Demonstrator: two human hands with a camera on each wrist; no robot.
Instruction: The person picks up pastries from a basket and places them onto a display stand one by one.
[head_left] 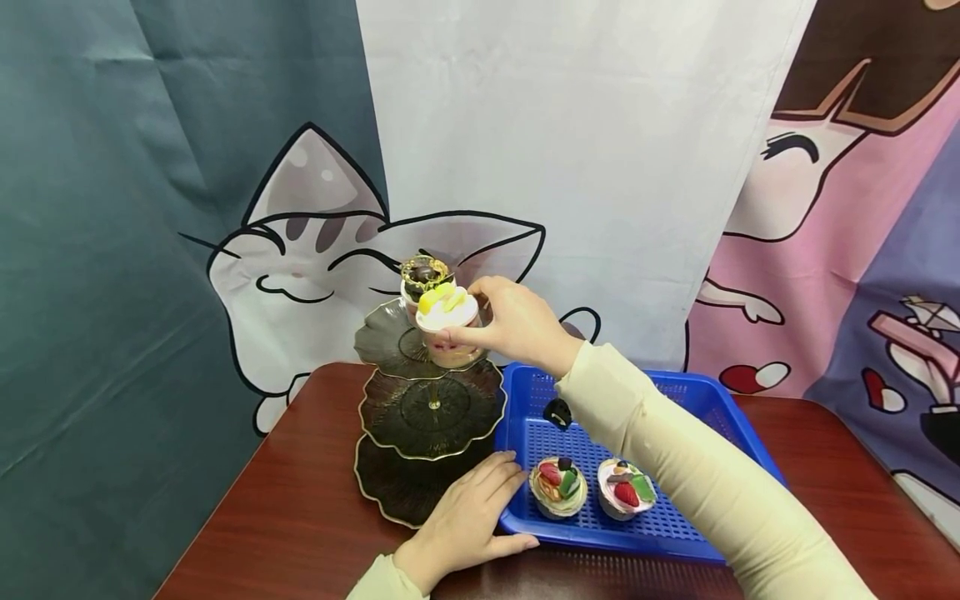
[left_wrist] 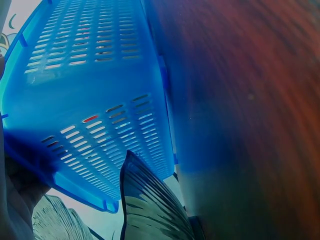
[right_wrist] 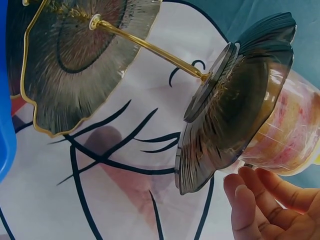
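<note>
And the right hand [head_left: 517, 323] is up at the three-tier stand [head_left: 397, 417], grip curled round the yellow-topped dessert cup [head_left: 452, 323] at the top tier [head_left: 381, 340], right beside the chocolate-topped cup [head_left: 420, 275]! Left hand [head_left: 467, 518], grip relaxed, rests on the blue basket's [head_left: 630, 546] corner; two fruit-topped cupcakes [head_left: 558, 490] sit inside.

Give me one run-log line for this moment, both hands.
right hand: holds yellow-topped dessert cup at top plate of stand | left hand: touches blue basket | basket: two cupcakes

Dessert cup [head_left: 448, 353] (clear, yellow-topped), upright at the top plate [head_left: 381, 343]
</note>
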